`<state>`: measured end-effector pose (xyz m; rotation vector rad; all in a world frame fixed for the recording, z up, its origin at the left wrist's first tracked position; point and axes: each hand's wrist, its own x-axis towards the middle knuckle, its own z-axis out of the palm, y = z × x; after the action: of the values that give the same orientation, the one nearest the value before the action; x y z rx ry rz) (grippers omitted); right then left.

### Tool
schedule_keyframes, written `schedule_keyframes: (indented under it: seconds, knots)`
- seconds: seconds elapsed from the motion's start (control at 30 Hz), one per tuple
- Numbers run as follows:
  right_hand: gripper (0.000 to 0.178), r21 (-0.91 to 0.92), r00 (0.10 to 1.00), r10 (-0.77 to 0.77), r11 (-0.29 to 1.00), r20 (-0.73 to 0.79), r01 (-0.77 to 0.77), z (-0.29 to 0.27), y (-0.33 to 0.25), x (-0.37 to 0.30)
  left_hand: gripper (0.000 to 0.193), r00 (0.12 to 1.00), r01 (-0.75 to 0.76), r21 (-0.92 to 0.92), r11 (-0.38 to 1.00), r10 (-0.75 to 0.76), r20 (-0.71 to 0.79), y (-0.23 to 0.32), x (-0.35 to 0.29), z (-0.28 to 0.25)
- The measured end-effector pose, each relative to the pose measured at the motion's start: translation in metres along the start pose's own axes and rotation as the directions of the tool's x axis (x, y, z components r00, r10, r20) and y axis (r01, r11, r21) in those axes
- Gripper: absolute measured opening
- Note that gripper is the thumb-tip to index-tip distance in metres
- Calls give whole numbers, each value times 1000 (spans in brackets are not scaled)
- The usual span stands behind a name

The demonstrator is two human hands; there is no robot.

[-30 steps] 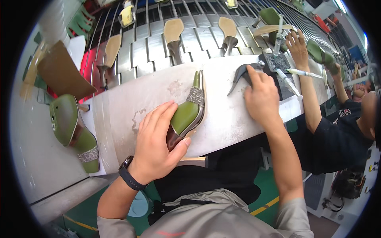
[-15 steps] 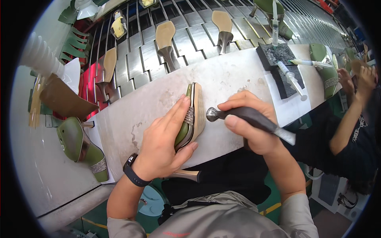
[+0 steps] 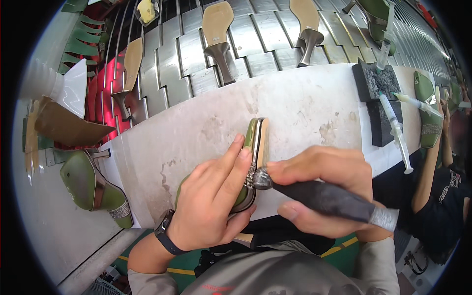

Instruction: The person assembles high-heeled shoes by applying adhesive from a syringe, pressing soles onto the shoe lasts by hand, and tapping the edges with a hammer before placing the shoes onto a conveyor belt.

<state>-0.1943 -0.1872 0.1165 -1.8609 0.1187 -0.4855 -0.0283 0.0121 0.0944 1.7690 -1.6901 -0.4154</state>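
My left hand [image 3: 209, 201] presses a green high-heeled shoe [image 3: 250, 135] on its side against the table, fingers over the upper and thumb near the sole. A glittery band crosses the shoe, and its tan sole edge faces right. In my right hand [image 3: 339, 164] is a hammer-like tool [image 3: 324, 199] with a dark wrapped grip and a rounded metal head. That head meets the shoe's sole edge beside the glittery band. My left palm hides much of the shoe's upper; part of its heel shows below my hand.
Another green shoe [image 3: 81, 177] lies at the left edge. Beyond the table, heeled soles [image 3: 218, 24] rest on a metal slat conveyor [image 3: 265, 64]. At right, syringes [image 3: 393, 129] lean by dark foam blocks [image 3: 369, 83], near a further green shoe [image 3: 428, 115] and a co-worker's arm [image 3: 426, 182].
My right hand has moved the tool left, from apart to against the shoe. The view has shifted, and the shoe sits slightly nearer and further right in it.
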Motion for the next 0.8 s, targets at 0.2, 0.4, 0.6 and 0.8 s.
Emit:
schedule_keyframes:
  seconds: [0.2, 0.4, 0.6, 0.8]
  knots:
    - [29, 72, 953, 301, 952, -35, -298, -3, -6, 15, 97, 1000, 25, -21, 999, -25, 2, 1, 4, -5]
    - [29, 74, 900, 432, 901, -52, -428, -8, -4, 48, 97, 999, 33, -7, 999, -33, 10, 2, -1, -6]
    - [36, 57, 894, 418, 900, 161, -431, -14, -8, 36, 97, 1000, 9, -30, 999, -10, -19, -2, -3, -8]
    - [36, -50, 990, 23, 999, 136, -17, 3, -6, 13, 97, 999, -2, -16, 1000, 1, -46, -1, -5, -4]
